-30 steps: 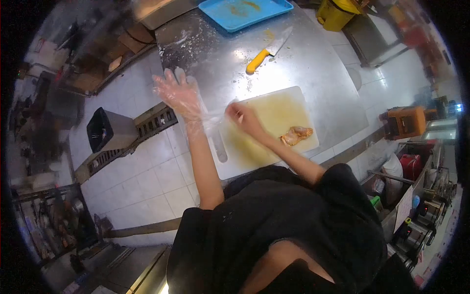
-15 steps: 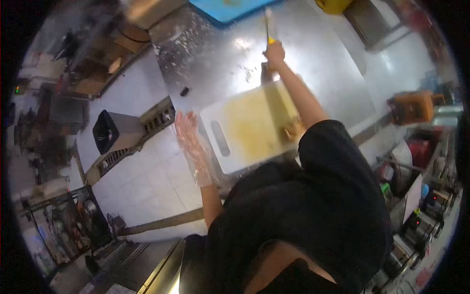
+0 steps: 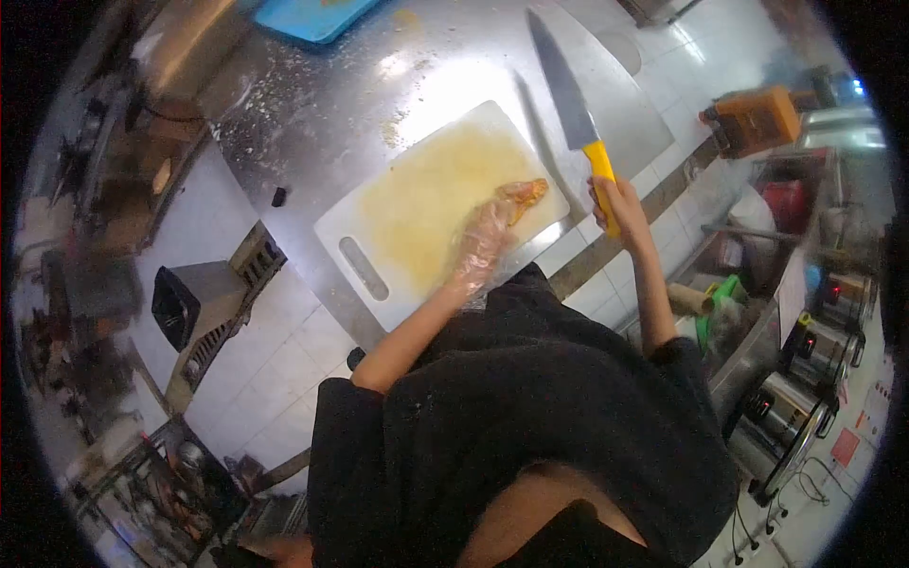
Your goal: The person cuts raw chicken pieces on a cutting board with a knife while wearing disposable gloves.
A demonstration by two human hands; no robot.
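Pictured at work with meat and blade: one piece of meat (image 3: 532,192) near the right end of a cutting board (image 3: 426,180), under the gloved fingers of the left hand (image 3: 485,237). Touching the meat there, though impossible to tell whether grasping it or merely resting on it. Clenched around the yellow handle of a knife (image 3: 573,104), the bare fingers of the right hand (image 3: 620,208), just off the board's right end, with the blade clear of the board. Judged from this, at the steadying step, meat in place and knife readied but not yet on it. Next, seemingly, calls for bringing the blade over the board's right end while keeping the gloved fingers out of its path. By count: two hands, one clear glove (image 3: 481,254), one knife, one piece of meat, one board on one metal surface (image 3: 322,123); also one blue tray (image 3: 312,19) beyond the board's far edge, partly out of frame, one small black object (image 3: 278,197) left of the board, one bin (image 3: 204,298) farther left, and three cookers (image 3: 781,417) well off to the board's right.
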